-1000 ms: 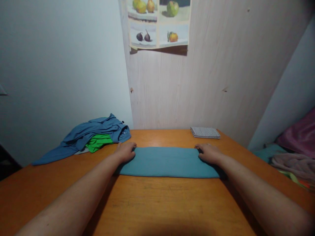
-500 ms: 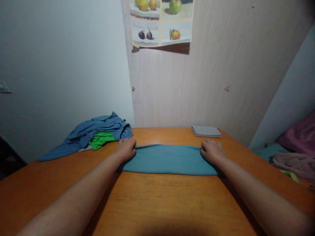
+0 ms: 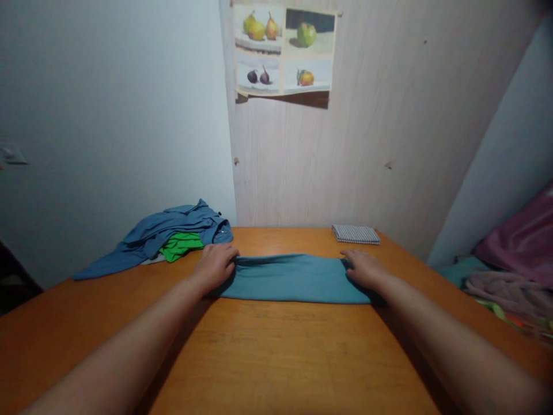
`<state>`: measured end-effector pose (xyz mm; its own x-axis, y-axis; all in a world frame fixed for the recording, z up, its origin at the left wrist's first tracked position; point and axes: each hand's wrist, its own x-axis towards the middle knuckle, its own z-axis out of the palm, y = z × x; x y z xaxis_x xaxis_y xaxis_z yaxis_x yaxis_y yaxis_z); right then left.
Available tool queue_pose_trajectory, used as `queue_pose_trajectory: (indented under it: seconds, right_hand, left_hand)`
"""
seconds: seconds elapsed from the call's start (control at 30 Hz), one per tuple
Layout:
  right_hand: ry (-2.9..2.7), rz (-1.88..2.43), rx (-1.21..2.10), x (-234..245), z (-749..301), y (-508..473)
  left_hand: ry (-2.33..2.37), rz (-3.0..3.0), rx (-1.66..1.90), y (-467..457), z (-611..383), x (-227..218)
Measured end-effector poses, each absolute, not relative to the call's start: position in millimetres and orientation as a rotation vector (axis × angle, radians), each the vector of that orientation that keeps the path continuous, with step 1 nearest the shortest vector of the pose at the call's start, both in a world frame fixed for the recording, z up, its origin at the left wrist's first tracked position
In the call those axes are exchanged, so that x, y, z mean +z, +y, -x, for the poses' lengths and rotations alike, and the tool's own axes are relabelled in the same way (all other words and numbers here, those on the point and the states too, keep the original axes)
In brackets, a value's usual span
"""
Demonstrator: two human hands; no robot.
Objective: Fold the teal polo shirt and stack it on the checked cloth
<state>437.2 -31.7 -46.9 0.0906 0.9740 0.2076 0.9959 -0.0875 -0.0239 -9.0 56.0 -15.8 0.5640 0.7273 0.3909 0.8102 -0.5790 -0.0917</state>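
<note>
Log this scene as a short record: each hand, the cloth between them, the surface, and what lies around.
Left hand: on the left end of the teal cloth; grip unclear
Right hand: on its right end; grip unclear
Teal cloth: flat strip, creased near its far edge
Surface: orange-brown table
Back left: heaped blue garment, bright green cloth showing beneath
Back right: folded checked cloth
Wall: sheet of fruit pictures

Wood-grain wall, 4 fruit pictures, orange-brown table.
</note>
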Motion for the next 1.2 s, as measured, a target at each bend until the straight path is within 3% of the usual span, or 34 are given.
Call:
queue_pose_trajectory:
  seconds: [0.43, 0.8, 1.2]
  right_hand:
    - [-2.199, 2.035, -0.265, -22.7, -411.6, -51.3]
    - [-2.259, 1.690, -0.492, -14.6, -405.5, -162.5]
    - [-2.188, 1.777, -0.084, -33.1, -404.2, -240.9]
  left_hand:
    - [-1.181, 2.585, -0.716, -25.1, 39.7, -13.9]
    - [-1.275, 2.647, -0.673, -75.9, 71.5, -18.4]
    - [-1.358, 2.867, -0.529, -104.3, 92.1, -38.8]
